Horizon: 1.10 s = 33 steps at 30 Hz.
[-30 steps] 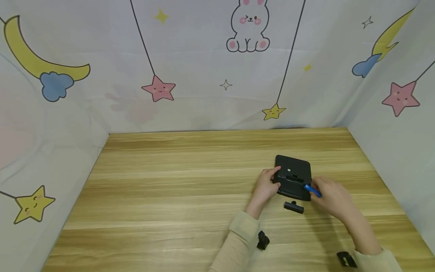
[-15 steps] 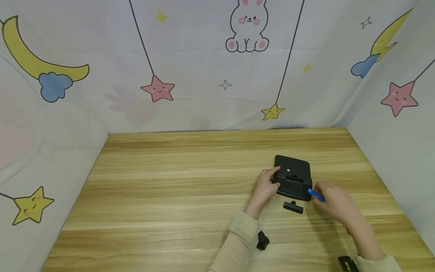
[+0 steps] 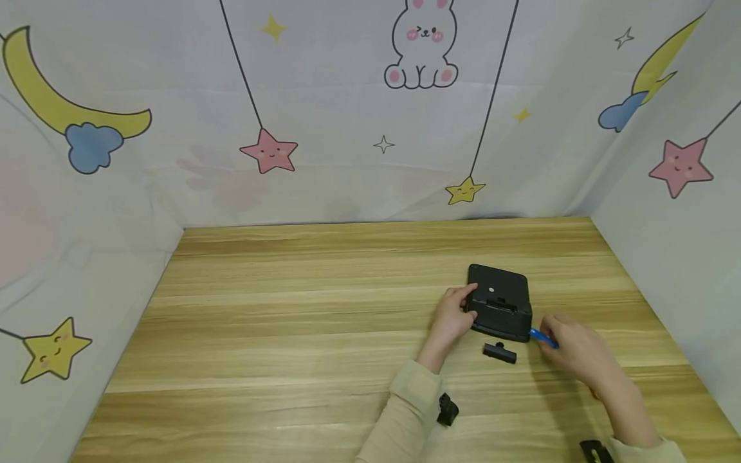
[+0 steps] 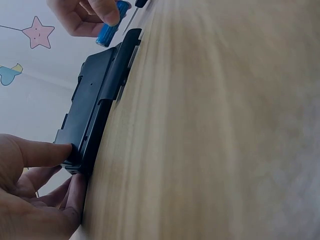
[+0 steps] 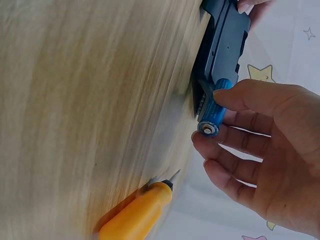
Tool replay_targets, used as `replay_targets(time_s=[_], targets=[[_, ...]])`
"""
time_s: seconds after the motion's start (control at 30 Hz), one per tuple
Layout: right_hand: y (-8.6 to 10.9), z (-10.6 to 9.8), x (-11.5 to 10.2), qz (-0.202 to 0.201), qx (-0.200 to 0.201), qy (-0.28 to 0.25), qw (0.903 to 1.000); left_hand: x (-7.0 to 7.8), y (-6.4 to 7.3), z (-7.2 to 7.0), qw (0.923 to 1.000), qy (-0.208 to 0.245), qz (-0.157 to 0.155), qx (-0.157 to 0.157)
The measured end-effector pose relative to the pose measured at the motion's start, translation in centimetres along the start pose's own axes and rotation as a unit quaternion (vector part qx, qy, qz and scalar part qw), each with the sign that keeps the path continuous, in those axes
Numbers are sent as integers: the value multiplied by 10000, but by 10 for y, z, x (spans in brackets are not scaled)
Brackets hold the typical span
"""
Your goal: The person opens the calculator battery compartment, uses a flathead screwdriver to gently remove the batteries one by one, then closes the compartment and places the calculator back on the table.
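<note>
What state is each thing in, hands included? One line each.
Black device: flat on the table, recess facing up and uncovered; contents can't be made out
Blue cylindrical battery: outside the device, held
Left hand: gripping the device's left edge
Right hand: pinching the battery
Small tabbed black bar: on the table, detached
Orange-handled screwdriver: lying unheld

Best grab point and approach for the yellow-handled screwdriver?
Probably the thick middle of its yellow handle, from above: the screwdriver lies on the tabletop and its metal shaft is thin. Right hand pinches the blue battery, though.
</note>
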State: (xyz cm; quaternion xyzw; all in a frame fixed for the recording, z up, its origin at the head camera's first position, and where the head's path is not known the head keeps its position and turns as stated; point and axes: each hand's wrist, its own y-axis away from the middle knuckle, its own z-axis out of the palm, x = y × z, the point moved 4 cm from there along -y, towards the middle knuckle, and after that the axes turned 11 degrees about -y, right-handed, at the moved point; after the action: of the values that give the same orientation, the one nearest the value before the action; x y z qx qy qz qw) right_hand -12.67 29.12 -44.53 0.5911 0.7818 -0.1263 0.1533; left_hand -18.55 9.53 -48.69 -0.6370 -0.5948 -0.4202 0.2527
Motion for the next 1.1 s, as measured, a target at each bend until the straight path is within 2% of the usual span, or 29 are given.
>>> replay_targets(time_s=[0.23,0.6,1.1], targets=[[5,3,3,126,-97,19,9999,0,0,0,10000,-38,-29,13],[10,6,8,261,-250,-12,9993,1,1,0,10000,-2,97,8],[12,9,10,245,-366,102,9990,-1,-2,0,9999,-39,123,18]])
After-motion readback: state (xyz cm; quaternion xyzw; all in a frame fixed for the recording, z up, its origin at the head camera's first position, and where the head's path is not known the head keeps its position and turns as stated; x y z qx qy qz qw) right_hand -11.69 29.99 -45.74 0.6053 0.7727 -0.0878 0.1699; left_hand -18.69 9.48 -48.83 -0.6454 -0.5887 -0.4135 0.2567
